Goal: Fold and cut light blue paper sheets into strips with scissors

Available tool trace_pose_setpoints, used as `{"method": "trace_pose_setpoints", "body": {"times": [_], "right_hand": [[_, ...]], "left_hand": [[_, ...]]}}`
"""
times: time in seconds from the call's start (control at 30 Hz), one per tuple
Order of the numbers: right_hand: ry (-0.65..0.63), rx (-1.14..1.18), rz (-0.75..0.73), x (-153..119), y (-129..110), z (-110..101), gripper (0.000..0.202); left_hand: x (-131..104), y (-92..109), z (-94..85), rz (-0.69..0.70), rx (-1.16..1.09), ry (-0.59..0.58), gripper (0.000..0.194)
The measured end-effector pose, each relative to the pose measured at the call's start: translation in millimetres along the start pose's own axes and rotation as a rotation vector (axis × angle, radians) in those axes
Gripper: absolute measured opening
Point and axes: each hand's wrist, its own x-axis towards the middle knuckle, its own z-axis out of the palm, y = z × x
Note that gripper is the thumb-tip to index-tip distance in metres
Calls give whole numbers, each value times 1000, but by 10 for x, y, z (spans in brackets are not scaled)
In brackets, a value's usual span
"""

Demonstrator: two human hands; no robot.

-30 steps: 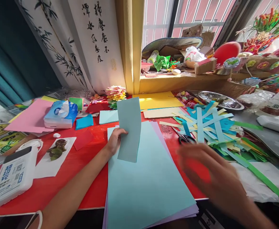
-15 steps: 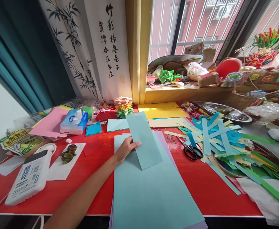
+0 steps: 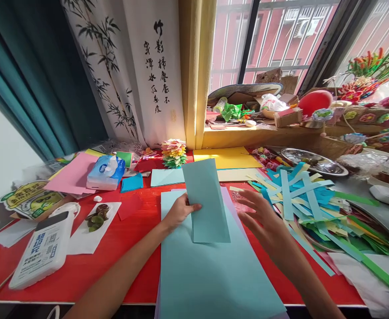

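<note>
A narrow light-blue sheet of paper [image 3: 211, 201] is pinched at its left edge by my left hand [image 3: 182, 211], thumb on top. It is held over a stack of large light-blue paper [image 3: 221, 277], with lilac sheets showing at the stack's edges. To the right of the narrow sheet, my right hand [image 3: 262, 221] hovers with fingers spread and nothing in it. Beyond that hand lies a heap of cut paper strips [image 3: 287, 195] in blue, cream and green. The scissors are hidden behind my right hand.
A tissue pack [image 3: 104, 175] and a white power bank [image 3: 43, 248] lie on the left of the red table [image 3: 128, 252]. Behind stand a tower of folded paper pieces [image 3: 173, 154] and yellow paper [image 3: 226, 157]. A metal dish [image 3: 314, 161] sits at the back right.
My right hand has come into view from the right and covers the scissors. The narrow sheet in my left hand has turned more upright and shifted slightly right.
</note>
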Motion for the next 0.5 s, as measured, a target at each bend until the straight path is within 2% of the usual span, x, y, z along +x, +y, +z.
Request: {"method": "trace_pose_setpoints", "body": {"times": [0.1,0.13,0.2,0.3,0.37,0.43,0.5], "right_hand": [[-196,72,221,231,43,100,50],[-249,92,256,306,70,133,44],[-275,54,250,427,127,175,30],[-205,-121,148,582,184,122,30],[-88,-297,54,748,165,-3,28],[63,-429,-71,1011,76,-150,23],[73,-474,-236,1350,-81,-224,20]], "left_hand": [[-25,20,42,-9,-1,-63,50],[-29,22,51,-9,9,-80,51],[-27,15,58,-6,55,-92,51],[-8,-11,43,-15,149,-88,50],[-2,-22,31,-23,194,-101,49],[-16,-15,29,-20,233,-127,44],[-47,11,41,-26,281,-164,36]]}}
